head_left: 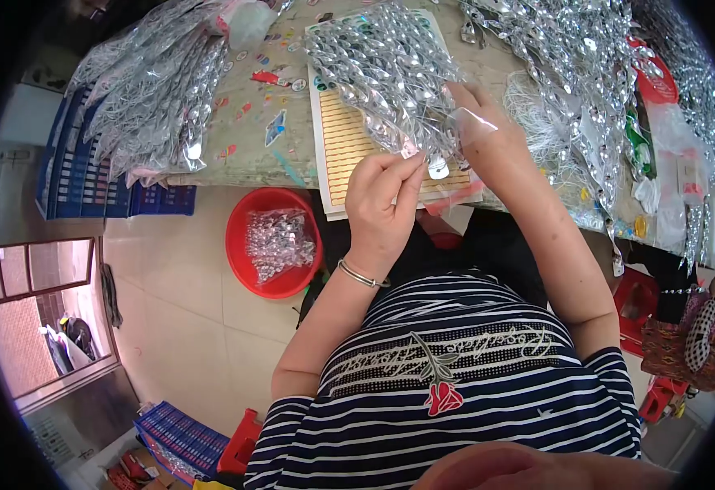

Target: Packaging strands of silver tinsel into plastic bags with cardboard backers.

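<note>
A bundle of silver twisted foil strips [382,61] lies in front of me on a printed sheet with yellow and red rows [343,151]. My left hand [378,204] is closed in a pinch at the bundle's near end, thumb and forefinger together beside a small pinkish-white tip. Against the bundle's right side lies my right hand [492,143], its fingers bent round the strips and partly hidden. Clear plastic film [476,126] stands up over that hand's fingers. A small white tag-like end [437,168] hangs between the two hands.
More silver strips are heaped at the table's left [157,90] above a blue crate [80,155], and at its right [578,65]. White threads [529,122] lie beside my right hand. A red basin [239,269] with a bagged silver bundle stands on the floor.
</note>
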A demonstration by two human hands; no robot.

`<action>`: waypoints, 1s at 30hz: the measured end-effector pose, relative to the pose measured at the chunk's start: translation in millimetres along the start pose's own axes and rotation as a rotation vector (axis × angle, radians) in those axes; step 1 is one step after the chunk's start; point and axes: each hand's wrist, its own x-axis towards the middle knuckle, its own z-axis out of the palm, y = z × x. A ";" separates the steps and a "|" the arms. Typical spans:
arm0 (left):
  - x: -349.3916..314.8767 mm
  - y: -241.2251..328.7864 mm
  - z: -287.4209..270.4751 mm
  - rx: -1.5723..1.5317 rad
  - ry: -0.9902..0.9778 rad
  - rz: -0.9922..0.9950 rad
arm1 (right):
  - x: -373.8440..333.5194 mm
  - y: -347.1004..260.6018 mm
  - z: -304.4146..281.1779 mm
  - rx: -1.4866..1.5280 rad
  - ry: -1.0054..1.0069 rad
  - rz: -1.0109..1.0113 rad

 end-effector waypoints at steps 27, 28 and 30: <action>-0.2 1.7 0.5 -0.014 -0.028 -0.061 | -41.0 6.0 -15.2 0.087 0.058 0.086; -0.1 1.3 0.9 -0.014 -0.028 -0.061 | -45.1 6.4 -15.8 0.088 0.058 0.087; -0.4 0.6 1.3 -0.019 -0.027 -0.071 | -54.7 10.0 -17.9 0.123 0.086 0.086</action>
